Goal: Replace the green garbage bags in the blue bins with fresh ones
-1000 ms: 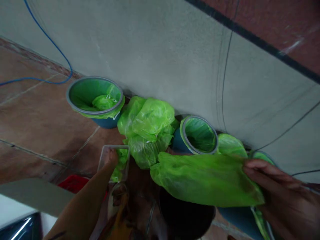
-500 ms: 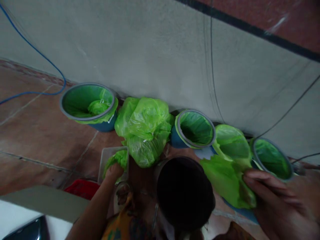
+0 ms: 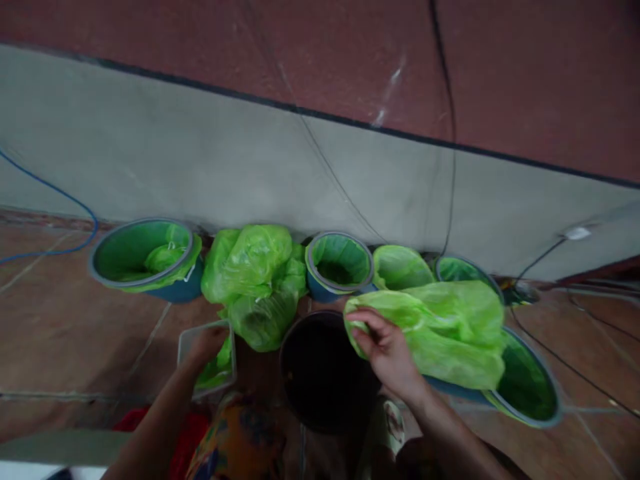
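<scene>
My right hand (image 3: 385,350) pinches the edge of a bright green plastic bag (image 3: 450,333), which is spread over the mouth of a blue bin (image 3: 547,413) at the right. My left hand (image 3: 205,341) reaches into a clear plastic box (image 3: 186,341) that holds folded green bags (image 3: 216,370); its fingers are hidden inside the box. Between my hands stands a dark round bucket (image 3: 320,377), just left of my right hand.
Along the grey wall base stand green-lined blue bins, one at the left (image 3: 103,267), one in the middle (image 3: 340,263) and one further right (image 3: 463,270). A heap of green bags (image 3: 253,280) lies between them. A blue cable (image 3: 75,207) and black cables (image 3: 575,363) run nearby.
The view has tilted up along the wall. My right hand has moved left with the green bag, which now lies spread over the right bin. My left hand stays at the box.
</scene>
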`<state>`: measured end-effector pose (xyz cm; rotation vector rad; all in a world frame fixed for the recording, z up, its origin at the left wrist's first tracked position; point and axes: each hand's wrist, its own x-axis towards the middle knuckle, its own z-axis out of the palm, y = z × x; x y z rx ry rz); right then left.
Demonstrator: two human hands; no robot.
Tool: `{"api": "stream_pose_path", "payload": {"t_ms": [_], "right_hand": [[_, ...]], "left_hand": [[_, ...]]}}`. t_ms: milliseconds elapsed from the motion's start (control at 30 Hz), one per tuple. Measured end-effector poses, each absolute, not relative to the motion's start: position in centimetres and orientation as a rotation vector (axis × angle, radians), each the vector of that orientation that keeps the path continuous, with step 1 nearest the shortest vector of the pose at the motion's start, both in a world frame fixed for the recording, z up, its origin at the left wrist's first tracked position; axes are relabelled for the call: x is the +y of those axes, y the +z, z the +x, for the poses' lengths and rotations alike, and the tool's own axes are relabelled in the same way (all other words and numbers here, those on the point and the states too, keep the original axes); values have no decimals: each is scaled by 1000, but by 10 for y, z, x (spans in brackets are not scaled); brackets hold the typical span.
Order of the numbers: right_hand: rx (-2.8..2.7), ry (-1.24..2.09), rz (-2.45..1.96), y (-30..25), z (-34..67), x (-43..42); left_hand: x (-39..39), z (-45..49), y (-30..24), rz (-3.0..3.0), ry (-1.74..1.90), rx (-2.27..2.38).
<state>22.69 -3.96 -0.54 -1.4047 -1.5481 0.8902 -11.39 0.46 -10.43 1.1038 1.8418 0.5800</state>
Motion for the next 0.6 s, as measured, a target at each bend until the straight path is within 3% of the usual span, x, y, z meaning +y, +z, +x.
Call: {"api": "stream_pose_path", "payload": {"t_ms": [133,267,433,600], "right_hand": [[-1794,730,-1355,-1,219,-51],[-1984,701,-1223,10,212,-71],[-2236,641,-1203,17,206,-99],[-2251,690,-1311,18,226,-115]], "left_hand": [[1,-58,-16,989,734,1401],[-18,28,47,1095,559,1197],[-17,85,47,1492,376,1233],[-3,86,13,1739,590,1444]]}}
